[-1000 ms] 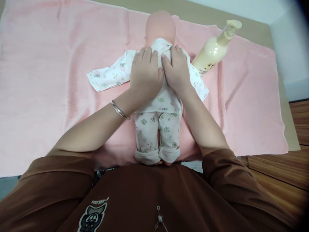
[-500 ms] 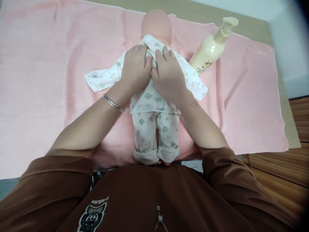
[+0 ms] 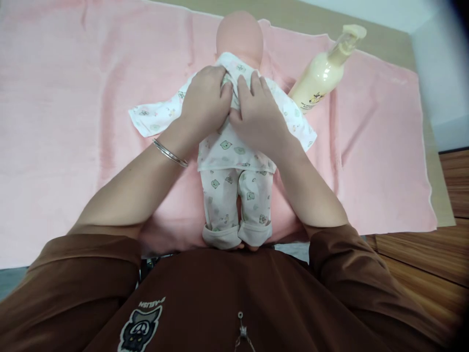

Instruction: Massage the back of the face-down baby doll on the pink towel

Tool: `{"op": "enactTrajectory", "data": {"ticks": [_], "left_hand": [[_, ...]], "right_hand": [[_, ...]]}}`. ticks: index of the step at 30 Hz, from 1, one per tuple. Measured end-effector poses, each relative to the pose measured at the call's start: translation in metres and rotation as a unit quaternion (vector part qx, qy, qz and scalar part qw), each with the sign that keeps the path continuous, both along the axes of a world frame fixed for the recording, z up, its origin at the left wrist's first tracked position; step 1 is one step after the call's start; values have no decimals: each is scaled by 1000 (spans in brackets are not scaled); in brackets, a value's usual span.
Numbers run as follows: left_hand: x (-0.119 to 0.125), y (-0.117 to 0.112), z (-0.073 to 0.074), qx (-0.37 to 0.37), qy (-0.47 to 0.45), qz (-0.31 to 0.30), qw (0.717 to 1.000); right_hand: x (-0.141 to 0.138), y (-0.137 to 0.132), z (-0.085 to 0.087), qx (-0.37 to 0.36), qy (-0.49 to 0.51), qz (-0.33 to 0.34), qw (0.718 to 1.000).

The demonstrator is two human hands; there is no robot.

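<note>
The left hand (image 3: 205, 100) and right hand (image 3: 258, 115), both grips half-curled, press the chest of a white animal-print cotton top (image 3: 227, 151) on a bald vinyl baby doll (image 3: 240, 36) lying on a pink terry towel (image 3: 62, 122); whether they pinch cloth I cannot tell. Matching cotton trousers (image 3: 236, 200) are already on, cuffs rolled, the top's sleeves spread flat

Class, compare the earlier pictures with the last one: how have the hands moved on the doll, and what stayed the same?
The left hand has slid toward the person's left across the jacket of the doll, and the right hand has followed. Both stay on its chest. The pump bottle and the trousers stay as they were.
</note>
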State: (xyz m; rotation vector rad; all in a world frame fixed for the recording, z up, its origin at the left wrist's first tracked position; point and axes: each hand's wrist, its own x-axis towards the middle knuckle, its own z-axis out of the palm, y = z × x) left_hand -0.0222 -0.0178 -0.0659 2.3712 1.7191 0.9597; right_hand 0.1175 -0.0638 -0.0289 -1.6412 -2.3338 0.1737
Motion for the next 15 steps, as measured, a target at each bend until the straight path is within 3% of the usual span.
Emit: {"op": "enactTrajectory", "data": {"ticks": [3,10,15], "left_hand": [[0,-3,-1,2,15,-6,1000],[18,-39,12,33,98,-4,995],[12,-22,10,53,47,0,997]], "right_hand": [[-1,1,-1,14,14,0,1000],[28,43,-18,34,67,-32,997],[18,21,-6,-33,75,-26,996]]}}
